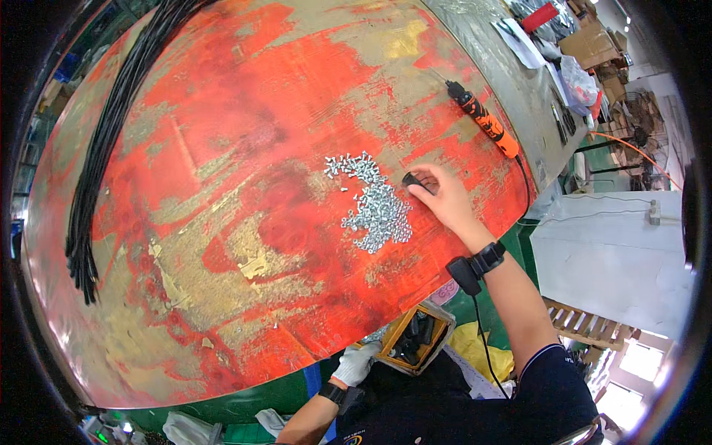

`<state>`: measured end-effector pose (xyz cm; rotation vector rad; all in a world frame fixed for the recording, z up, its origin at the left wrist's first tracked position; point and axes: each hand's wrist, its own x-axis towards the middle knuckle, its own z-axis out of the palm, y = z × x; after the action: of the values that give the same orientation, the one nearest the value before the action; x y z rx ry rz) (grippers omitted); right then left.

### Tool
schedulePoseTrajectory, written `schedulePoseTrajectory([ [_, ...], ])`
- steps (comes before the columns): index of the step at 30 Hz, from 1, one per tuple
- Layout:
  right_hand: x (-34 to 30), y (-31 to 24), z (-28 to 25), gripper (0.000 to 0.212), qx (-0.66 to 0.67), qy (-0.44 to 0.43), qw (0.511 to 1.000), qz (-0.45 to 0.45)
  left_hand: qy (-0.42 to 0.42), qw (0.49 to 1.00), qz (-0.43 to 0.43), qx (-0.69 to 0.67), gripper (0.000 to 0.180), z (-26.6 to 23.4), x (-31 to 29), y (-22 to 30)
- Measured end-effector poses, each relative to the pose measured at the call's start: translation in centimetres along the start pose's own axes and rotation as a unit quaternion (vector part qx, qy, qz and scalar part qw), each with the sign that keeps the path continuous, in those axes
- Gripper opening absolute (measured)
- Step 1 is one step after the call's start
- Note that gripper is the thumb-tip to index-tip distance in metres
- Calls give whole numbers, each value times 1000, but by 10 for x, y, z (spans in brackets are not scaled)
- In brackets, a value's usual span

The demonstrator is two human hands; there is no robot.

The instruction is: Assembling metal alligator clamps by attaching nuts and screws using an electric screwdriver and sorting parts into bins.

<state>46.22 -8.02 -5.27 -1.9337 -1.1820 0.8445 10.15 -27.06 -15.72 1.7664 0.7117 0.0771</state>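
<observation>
At the table's right edge: my right hand (443, 199) lies just beside the screw pile.
Right grip: my fingertips (424, 182) pinch a small black part (411, 179) and press it on the table (222, 222); clenched on it, not merely touching, as far as I can judge.
Black part: on the painted top, at the right rim of the screws (374, 208), almost touching the nearest ones.
Left grip: my gloved left hand (356, 363) is down below the table edge, at the open box (415, 343) of dark parts by my lap; I cannot tell whether it holds one.
How I would do it well: keep the part flat and steady under the fingertips, and take one screw from the near edge of the pile so the heap does not scatter.
Care: the pinch is small and the part is dark against red paint, so I would watch that it does not tilt or slide toward the edge.
Further out: the orange driver (486, 122) lies beyond my right hand, within reach, its cord running off the table.
Far left: a bundle of black cables (104, 148) runs along the rim, well apart from my work.
</observation>
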Motion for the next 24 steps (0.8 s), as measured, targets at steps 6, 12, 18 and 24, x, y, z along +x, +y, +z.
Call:
schedulePoseTrajectory([
  [6,3,14,-14,24,-215,106,962,-130,-50,998,-33,8,34,-24,12,13],
  [12,2,-6,26,15,-170,-40,970,-170,-18,999,-43,-20,25,-12,14,8],
  [18,38,-15,52,13,-116,-49,971,-203,-20,999,-11,-41,28,-1,17,8],
  [24,0,2,31,25,-130,-5,973,-193,-14,999,-24,-38,22,4,21,18],
])
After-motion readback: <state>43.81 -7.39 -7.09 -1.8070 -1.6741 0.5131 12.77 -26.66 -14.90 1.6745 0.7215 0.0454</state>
